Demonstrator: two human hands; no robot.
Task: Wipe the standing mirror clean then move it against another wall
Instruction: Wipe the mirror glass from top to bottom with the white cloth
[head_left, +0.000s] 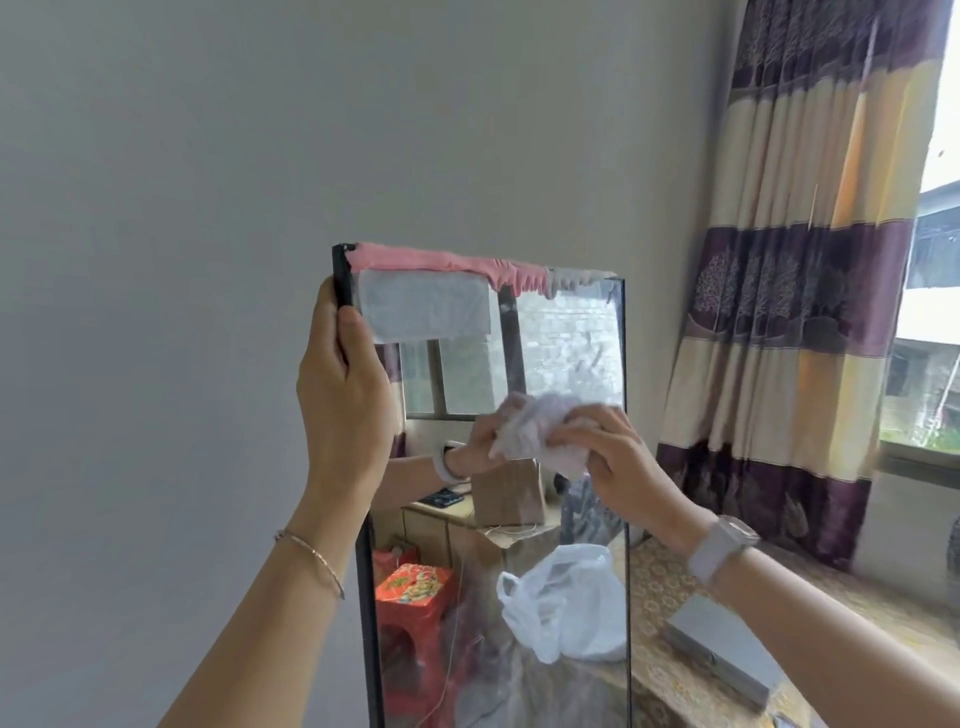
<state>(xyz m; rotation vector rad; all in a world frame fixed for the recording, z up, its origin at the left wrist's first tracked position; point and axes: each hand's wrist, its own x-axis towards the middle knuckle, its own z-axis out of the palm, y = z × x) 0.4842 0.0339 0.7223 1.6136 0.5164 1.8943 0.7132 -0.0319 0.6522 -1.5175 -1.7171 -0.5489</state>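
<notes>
The standing mirror (566, 353) is a tall black-framed pane leaning at the grey wall, with pink and white tape along its top edge. My left hand (345, 395) grips the mirror's left frame near the top corner. My right hand (605, 452) presses a crumpled white cloth (540, 431) against the glass at mid-height, right of centre. The glass looks streaky and reflects a window, a red stool, boxes and a white plastic bag.
A striped purple and cream curtain (789, 291) hangs right of the mirror, beside a window (930, 332). Behind the mirror's right edge stands a surface with a patterned cover (670, 597) and a flat grey box (727, 644). The grey wall (182, 260) fills the left.
</notes>
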